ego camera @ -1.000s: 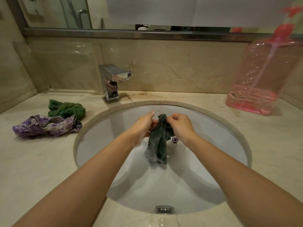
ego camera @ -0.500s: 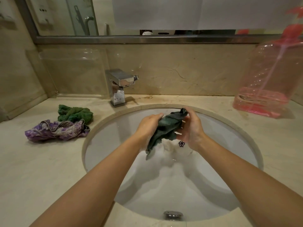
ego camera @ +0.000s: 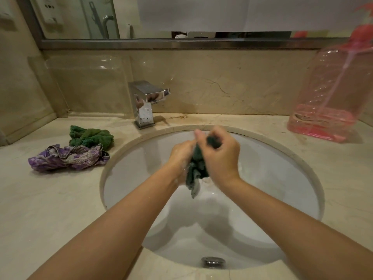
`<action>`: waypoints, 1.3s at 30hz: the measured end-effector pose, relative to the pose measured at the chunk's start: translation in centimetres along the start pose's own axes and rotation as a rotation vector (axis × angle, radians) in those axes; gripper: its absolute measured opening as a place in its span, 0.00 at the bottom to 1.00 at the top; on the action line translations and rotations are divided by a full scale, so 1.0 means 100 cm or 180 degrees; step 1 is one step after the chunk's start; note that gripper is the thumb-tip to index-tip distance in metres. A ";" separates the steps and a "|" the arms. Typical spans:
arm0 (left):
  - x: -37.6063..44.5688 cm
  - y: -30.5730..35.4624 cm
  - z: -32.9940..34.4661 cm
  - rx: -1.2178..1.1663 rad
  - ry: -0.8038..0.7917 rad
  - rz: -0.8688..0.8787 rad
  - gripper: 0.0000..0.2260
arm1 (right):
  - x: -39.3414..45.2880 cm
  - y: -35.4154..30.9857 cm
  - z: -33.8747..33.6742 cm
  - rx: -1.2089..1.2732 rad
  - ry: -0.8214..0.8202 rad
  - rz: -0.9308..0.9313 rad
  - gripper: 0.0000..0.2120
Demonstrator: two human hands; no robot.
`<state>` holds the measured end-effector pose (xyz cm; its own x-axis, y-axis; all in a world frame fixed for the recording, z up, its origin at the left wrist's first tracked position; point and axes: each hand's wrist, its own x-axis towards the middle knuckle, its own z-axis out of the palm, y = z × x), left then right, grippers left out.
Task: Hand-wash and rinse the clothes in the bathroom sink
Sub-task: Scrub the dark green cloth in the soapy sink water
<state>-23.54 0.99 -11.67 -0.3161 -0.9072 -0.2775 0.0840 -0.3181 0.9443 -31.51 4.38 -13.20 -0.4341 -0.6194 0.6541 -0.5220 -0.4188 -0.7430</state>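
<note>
A small dark green cloth (ego camera: 196, 172) is bunched between both hands above the white oval sink (ego camera: 141, 158). My left hand (ego camera: 181, 156) grips its left side, fingers curled into the fabric. My right hand (ego camera: 219, 156) wraps over the top and right, fist closed round the cloth, slightly blurred. A wet end of the cloth hangs down below the hands. Soapy water lies in the basin bottom.
A chrome tap (ego camera: 144, 104) stands behind the sink's left rim. On the counter to the left lie a crumpled green cloth (ego camera: 90, 136) and a purple patterned garment (ego camera: 66, 158). A pink pump bottle (ego camera: 331, 93) stands at the back right. The overflow hole (ego camera: 213, 262) sits at the near rim.
The cloth hung long from both hands a second ago. It is now crumpled tight, with my right hand rolled over the top of it against my left.
</note>
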 end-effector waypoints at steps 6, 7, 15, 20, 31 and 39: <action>-0.015 -0.008 0.017 -0.0564 0.0075 -0.0249 0.15 | 0.004 0.010 -0.005 -0.0554 -0.0084 0.0644 0.19; -0.012 -0.007 0.016 -0.0628 0.0138 -0.0227 0.14 | -0.002 0.004 -0.002 -0.0531 -0.0111 0.0317 0.20; -0.020 -0.008 0.020 -0.0608 0.0295 -0.0250 0.14 | 0.003 -0.004 -0.005 -0.0596 -0.0326 0.0500 0.19; -0.025 -0.004 0.019 -0.0349 0.0248 -0.0124 0.16 | 0.006 -0.008 -0.003 -0.0501 -0.0317 0.0243 0.22; -0.025 -0.003 0.020 -0.0256 0.0060 -0.0233 0.14 | 0.021 0.007 -0.006 -0.0879 -0.0486 0.0505 0.15; -0.026 -0.002 0.013 -0.0251 0.0012 -0.0045 0.14 | 0.009 -0.003 -0.002 -0.0569 -0.0556 0.0009 0.21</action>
<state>-23.95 3.76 -10.93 -0.3143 -0.9035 -0.2915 0.1537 -0.3515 0.9235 -31.93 4.09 -12.31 -0.3104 -0.7323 0.6062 -0.6494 -0.3024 -0.6978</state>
